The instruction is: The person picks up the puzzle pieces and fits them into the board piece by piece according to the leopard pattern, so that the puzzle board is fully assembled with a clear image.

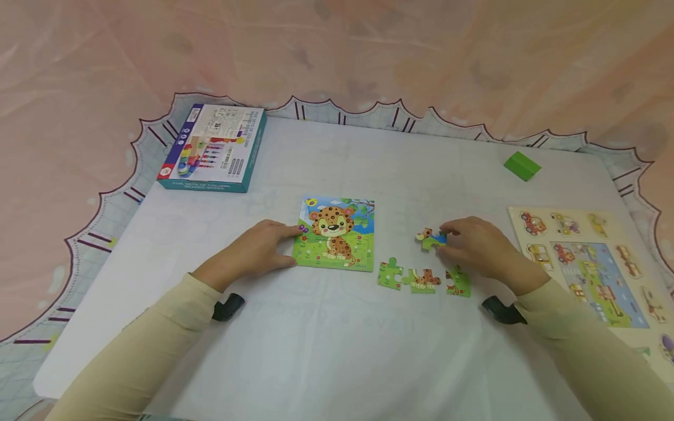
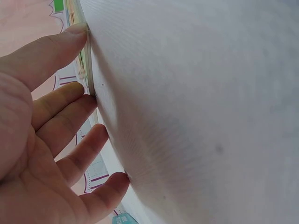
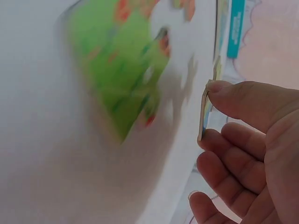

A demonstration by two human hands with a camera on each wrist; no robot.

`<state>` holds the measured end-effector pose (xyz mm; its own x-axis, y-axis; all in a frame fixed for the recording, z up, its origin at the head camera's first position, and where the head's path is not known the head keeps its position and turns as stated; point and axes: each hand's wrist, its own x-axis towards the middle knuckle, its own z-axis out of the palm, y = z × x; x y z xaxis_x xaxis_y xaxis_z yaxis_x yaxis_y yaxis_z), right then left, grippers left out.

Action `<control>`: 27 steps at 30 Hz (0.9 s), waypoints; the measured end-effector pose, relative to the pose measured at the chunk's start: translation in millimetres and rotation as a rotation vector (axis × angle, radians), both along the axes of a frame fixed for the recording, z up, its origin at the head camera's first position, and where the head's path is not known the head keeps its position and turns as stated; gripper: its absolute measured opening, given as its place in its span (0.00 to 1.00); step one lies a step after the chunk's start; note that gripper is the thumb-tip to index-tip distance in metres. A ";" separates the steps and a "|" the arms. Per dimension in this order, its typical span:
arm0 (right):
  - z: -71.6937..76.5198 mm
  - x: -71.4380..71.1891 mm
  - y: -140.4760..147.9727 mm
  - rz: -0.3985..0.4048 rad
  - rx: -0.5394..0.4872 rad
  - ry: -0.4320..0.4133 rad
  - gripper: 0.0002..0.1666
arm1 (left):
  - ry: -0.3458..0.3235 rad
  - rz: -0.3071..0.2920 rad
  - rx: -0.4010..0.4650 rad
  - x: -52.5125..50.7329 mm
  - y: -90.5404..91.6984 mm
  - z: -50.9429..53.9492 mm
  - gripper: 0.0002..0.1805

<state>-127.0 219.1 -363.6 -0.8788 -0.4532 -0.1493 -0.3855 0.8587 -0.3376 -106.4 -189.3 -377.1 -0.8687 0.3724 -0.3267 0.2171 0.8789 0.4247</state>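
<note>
A leopard puzzle board (image 1: 337, 234) lies flat on the white table, its picture whole. My left hand (image 1: 263, 248) touches the board's left edge with thumb and forefinger, the fingers fairly straight; the left wrist view shows the thumb (image 2: 74, 35) against that thin edge. My right hand (image 1: 471, 245) pinches a blue and green puzzle piece (image 1: 430, 241) between thumb and fingers. Seen edge-on in the right wrist view, the piece (image 3: 203, 116) is raised off the table. Below lie a green piece (image 1: 389, 273), a spotted piece (image 1: 423, 280) and a corner piece (image 1: 460, 282).
A beaded-column toy box (image 1: 213, 149) lies at the back left. At the back right is a green block (image 1: 522, 166). A beige board with vehicle pictures (image 1: 537, 245) lies beside my right forearm. A scalloped cloth border (image 1: 342, 111) runs along the table's far side.
</note>
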 end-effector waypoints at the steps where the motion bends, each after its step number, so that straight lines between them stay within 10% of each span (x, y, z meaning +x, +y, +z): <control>1: 0.5 0.0 -3.4 0.005 -0.006 -0.002 0.24 | -0.001 0.001 0.000 0.0 -0.1 -0.2 0.36; 27: -1.3 -6.5 -72.4 0.120 0.035 0.044 0.25 | 0.001 0.000 0.012 2.5 -0.7 -0.4 0.36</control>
<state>-133.4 146.6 -364.9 -0.8245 -0.5509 -0.1292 -0.5001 0.8163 -0.2891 -103.9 -190.1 -377.5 -0.8689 0.3761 -0.3217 0.2172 0.8739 0.4348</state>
